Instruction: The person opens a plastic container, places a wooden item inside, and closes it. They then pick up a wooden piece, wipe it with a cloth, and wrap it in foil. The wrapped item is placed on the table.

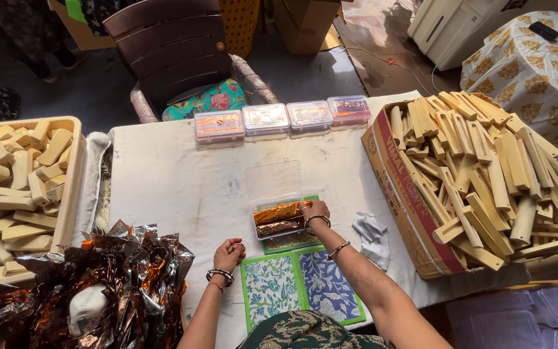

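1. The open clear plastic box point(279, 216) sat near the middle of the tabletop point(175, 174), its lid standing back; everything below is placed against that box.
2. Your right hand point(314, 210) rested on the box's right edge, fingers curled over the foil-wrapped pieces point(278, 220) inside, touching them; whether that grip was clenched I could not tell.
3. Your left hand point(228, 253) lay loosely curled and holding nothing on the tabletop, below and left of the box.
4. The box looked light, thin-walled and slippery, likely to flex if squeezed mid-wall; take it by the short ends or corners.
5. The wrapped pieces seemed stiff inside, with crinkly foil that could tear or slide; pinch them across the width.
6. Printed cloth pieces point(298, 284) lay just below the box, a white cloth point(372, 236) to its right.
7. Four closed boxes point(282, 117) stood in a row beyond it; crumpled foil point(124, 271) lay far left, a carton of wooden pieces point(479, 174) far right.
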